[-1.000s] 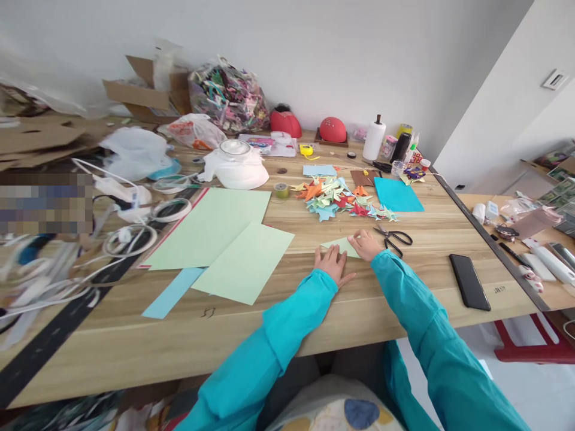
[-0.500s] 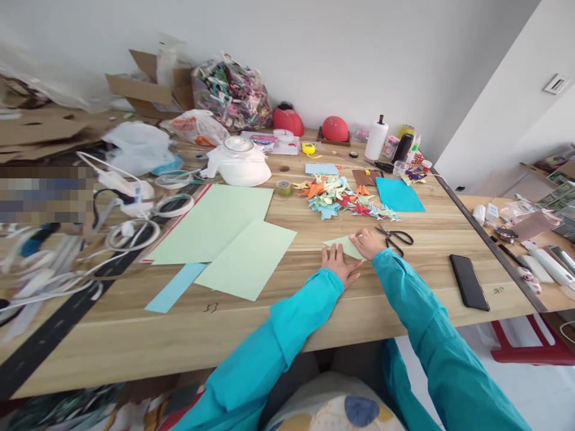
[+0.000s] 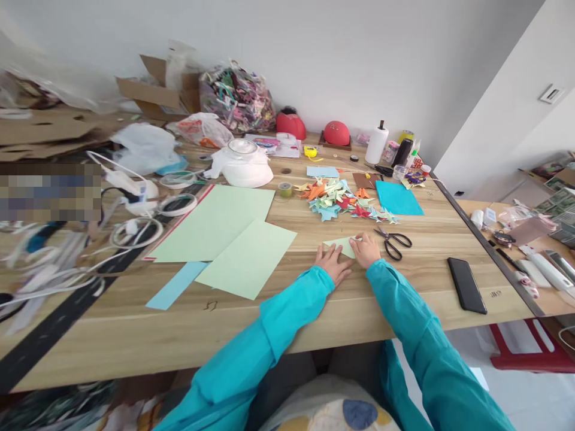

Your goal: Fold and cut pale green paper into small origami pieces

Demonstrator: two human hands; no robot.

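Note:
A small folded piece of pale green paper (image 3: pixel 345 245) lies on the wooden table. My left hand (image 3: pixel 333 265) rests flat with fingers spread, its fingertips on the paper's lower left edge. At the paper's right side, my right hand (image 3: pixel 367 249) is closed, fingers curled and pressed onto it; part of the paper is hidden under this hand. Just right of it lie black-handled scissors (image 3: pixel 395 244). Beyond both hands sits a pile of small folded paper pieces (image 3: pixel 335 196) in green, orange, red and blue.
Large pale green sheets (image 3: pixel 247 257) and a blue strip (image 3: pixel 177 286) lie to the left. A phone (image 3: pixel 467 285) is at the right, a turquoise square (image 3: pixel 399 197) behind the scissors. White cables (image 3: pixel 135 233) tangle at far left. A roll of tape (image 3: pixel 285 190) stands near the pile.
My right hand has drawn slightly left and nearer to my left hand, covering the paper's right end. My left hand has shifted slightly left, still on the paper. The camera view has tilted slightly.

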